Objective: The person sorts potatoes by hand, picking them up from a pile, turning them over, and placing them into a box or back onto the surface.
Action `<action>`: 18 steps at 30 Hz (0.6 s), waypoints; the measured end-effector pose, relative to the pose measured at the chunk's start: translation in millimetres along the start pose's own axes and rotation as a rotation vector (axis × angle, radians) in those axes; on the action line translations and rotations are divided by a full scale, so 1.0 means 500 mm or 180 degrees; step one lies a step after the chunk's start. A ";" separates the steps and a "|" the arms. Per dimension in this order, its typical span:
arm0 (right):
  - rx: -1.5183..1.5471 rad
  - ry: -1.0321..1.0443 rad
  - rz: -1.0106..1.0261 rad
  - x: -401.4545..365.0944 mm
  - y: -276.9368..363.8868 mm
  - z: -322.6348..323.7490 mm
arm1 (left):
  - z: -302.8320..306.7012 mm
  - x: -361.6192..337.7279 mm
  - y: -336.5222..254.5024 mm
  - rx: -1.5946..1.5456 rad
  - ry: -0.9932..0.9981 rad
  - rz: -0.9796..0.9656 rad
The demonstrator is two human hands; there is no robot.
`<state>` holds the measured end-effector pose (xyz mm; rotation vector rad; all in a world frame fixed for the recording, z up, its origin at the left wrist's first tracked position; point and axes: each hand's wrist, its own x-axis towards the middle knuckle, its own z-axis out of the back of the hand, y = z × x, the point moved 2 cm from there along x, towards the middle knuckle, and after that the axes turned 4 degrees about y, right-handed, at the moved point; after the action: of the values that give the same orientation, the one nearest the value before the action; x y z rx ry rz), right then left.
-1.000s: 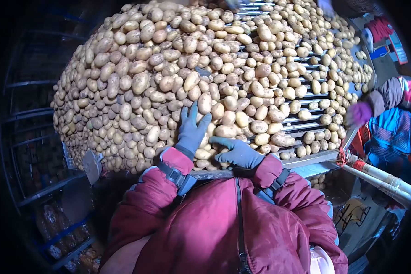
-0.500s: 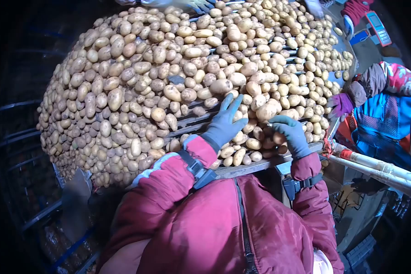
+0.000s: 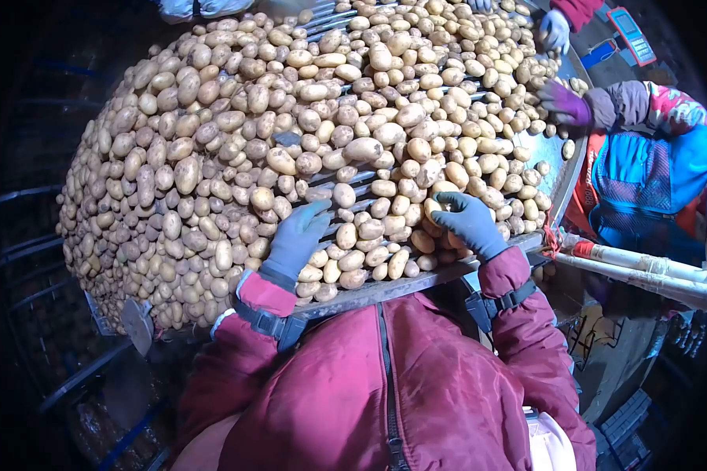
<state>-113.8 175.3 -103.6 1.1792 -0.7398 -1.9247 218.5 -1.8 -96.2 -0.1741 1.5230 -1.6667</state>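
Observation:
A broad heap of potatoes (image 3: 187, 174) covers a slatted metal table. My left hand (image 3: 297, 235), in a blue-grey glove, rests at the near side of the heap. Its fingers stretch forward beside a few potatoes and hold nothing that I can see. My right hand (image 3: 473, 225), gloved alike, has its fingers bent around a yellowish potato (image 3: 433, 209) close to the table's front edge. Bare slats (image 3: 361, 189) show between the two hands. A dark grey lump (image 3: 287, 139) lies among the potatoes farther in.
The table's front rail (image 3: 401, 288) runs just before my jacket. Wrapped pipes (image 3: 640, 263) jut out at the right. A co-worker's purple-gloved hand (image 3: 565, 104) reaches in from the right, and another's pale-gloved hand (image 3: 555, 31) is behind it. A red-edged device (image 3: 631, 36) stands at the upper right.
My left hand has moved left and back toward me, uncovering slats and potatoes. My right hand has shifted slightly left and forward. The purple-gloved hand has reached farther onto the table.

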 end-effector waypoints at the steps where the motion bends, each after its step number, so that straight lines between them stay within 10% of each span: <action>1: -0.0008 0.0003 0.0001 -0.004 0.009 0.000 | 0.001 -0.011 0.002 0.0027 -0.0014 0.0005; 7: -0.2111 0.0370 -0.0341 -0.002 0.116 0.006 | -0.017 -0.044 -0.009 0.0662 0.0132 -0.0365; 10: -0.2760 0.0050 -0.0861 0.135 -0.149 -0.091 | -0.048 -0.072 -0.086 0.0336 0.0019 -0.0772; 11: -0.2571 0.0404 -0.0579 0.016 0.118 -0.034 | -0.058 -0.079 -0.097 0.0058 0.0038 -0.0747; 12: -0.2569 0.0372 -0.0577 0.015 0.094 -0.033 | -0.065 -0.083 -0.101 -0.0214 0.0052 -0.0718; 16: 0.1787 0.0626 0.0034 -0.028 0.052 -0.060 | -0.089 -0.099 -0.160 -0.1284 0.0324 0.0415; 17: 0.2253 0.0746 -0.0181 -0.066 0.078 -0.070 | -0.090 -0.129 -0.193 0.0370 0.0183 -0.1360; 18: 0.2726 0.0852 -0.0385 -0.103 0.100 -0.082 | -0.101 -0.123 -0.180 0.0383 0.0214 -0.1376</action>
<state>-46.3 186.9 -57.0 1.9736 -1.4323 -1.4991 183.2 67.3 -4.2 -0.4093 1.5012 -2.1155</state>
